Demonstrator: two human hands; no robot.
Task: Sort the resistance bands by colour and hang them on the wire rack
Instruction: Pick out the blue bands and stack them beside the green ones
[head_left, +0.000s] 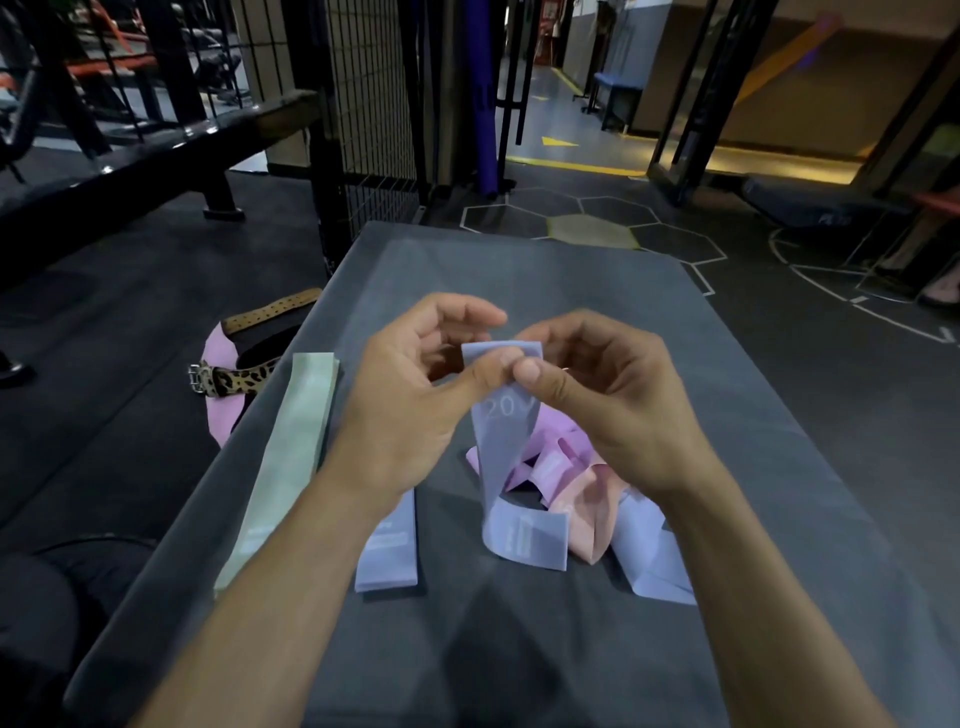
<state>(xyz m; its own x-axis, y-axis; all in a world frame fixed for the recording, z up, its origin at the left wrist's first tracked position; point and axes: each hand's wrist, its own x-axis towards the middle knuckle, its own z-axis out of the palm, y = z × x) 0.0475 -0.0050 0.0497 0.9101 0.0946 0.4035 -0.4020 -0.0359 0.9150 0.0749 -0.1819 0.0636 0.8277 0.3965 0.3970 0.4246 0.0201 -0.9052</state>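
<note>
Hands meet above the grey padded bench (727, 415) — the left hand (415, 395) and right hand (613, 400) both pinch the top of a lavender band (506, 467) between thumb and fingers, its loop trailing down onto the bench. Right of it lies a pink tangle (556, 457); left — a flat green band (291, 457) and another lavender one (389, 551). A wire rack (379, 104) stands far left.

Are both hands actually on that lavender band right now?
Touching. The head view shows the left hand and right hand each pinching the top of the raised lavender band between thumb and fingers.
</note>
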